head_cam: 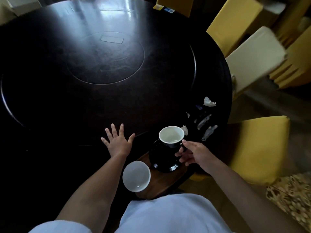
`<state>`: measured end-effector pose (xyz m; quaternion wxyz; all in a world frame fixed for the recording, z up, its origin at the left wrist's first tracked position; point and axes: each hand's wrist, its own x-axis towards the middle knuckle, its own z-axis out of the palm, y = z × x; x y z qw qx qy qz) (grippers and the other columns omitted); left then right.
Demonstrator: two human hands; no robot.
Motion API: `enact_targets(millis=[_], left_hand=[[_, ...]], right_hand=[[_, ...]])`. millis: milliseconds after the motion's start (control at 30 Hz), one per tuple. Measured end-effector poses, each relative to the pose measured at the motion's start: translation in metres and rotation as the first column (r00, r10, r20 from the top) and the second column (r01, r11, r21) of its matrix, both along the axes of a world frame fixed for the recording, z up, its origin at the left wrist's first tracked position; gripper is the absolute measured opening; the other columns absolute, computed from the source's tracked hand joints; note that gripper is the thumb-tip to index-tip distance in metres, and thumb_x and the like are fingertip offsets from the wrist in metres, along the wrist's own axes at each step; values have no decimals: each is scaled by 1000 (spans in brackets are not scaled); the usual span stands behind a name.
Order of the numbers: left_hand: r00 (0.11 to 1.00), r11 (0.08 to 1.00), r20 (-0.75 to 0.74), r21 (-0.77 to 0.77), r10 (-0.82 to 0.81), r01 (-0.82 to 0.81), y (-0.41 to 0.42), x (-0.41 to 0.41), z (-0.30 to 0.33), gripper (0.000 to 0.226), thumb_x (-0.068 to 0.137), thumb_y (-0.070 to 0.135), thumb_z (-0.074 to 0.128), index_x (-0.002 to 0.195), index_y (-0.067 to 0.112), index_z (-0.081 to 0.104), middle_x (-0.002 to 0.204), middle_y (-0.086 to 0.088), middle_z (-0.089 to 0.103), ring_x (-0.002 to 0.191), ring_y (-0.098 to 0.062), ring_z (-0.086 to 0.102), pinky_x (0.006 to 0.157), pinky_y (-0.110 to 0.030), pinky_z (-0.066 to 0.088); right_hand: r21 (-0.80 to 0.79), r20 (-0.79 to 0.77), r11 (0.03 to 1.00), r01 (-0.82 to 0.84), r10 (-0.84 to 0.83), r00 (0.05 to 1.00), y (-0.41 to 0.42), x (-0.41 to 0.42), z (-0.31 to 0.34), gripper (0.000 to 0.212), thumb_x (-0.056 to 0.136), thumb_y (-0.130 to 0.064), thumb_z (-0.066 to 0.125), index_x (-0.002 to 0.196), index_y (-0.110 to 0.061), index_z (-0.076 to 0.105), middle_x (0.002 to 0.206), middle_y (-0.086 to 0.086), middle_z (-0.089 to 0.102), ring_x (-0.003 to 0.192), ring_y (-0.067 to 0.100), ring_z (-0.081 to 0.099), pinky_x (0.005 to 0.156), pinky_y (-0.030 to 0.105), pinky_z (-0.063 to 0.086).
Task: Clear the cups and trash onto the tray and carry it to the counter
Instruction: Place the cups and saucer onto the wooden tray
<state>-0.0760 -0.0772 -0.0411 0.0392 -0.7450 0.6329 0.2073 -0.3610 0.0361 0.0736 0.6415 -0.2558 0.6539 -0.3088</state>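
Observation:
A brown wooden tray point(165, 181) lies at the table's near edge. On it stand a white cup point(136, 176) at its left end and a black saucer point(164, 159). A black cup with a white inside point(171, 136) is over the saucer's far side, and my right hand point(193, 154) grips its handle. My left hand point(117, 142) rests flat on the table with fingers spread, left of the tray. Trash lies on the table right of the cup: a crumpled white tissue point(208, 101) and silvery wrappers point(207, 126).
The round dark table point(84, 101) has an inset turntable point(106, 58) at its middle. Yellow-covered chairs point(259, 148) stand along the right side, one close beside the tray. A patterned cushion point(292, 197) is at the lower right.

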Motion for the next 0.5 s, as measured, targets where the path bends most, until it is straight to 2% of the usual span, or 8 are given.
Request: enact_targets(millis=[100, 500], left_hand=[[1000, 1000, 0, 0, 0, 0, -1, -1, 2, 82, 97, 74, 32, 164, 34, 6, 173, -8, -8, 157, -35, -14, 122, -65, -3], [1000, 1000, -15, 26, 6, -6, -5, -3, 6, 84, 96, 71, 40, 164, 32, 9, 173, -11, -5, 157, -37, -11, 121, -68, 0]], right_hand=[[18, -19, 999, -41, 41, 999, 10, 1, -12, 39, 104, -34, 49, 84, -4, 65, 96, 26, 75, 56, 21, 64, 47, 29, 47], [62, -52, 993, -103, 107, 993, 25, 5, -43, 39, 104, -35, 50, 86, -5, 65, 97, 25, 74, 57, 19, 64, 47, 28, 47]])
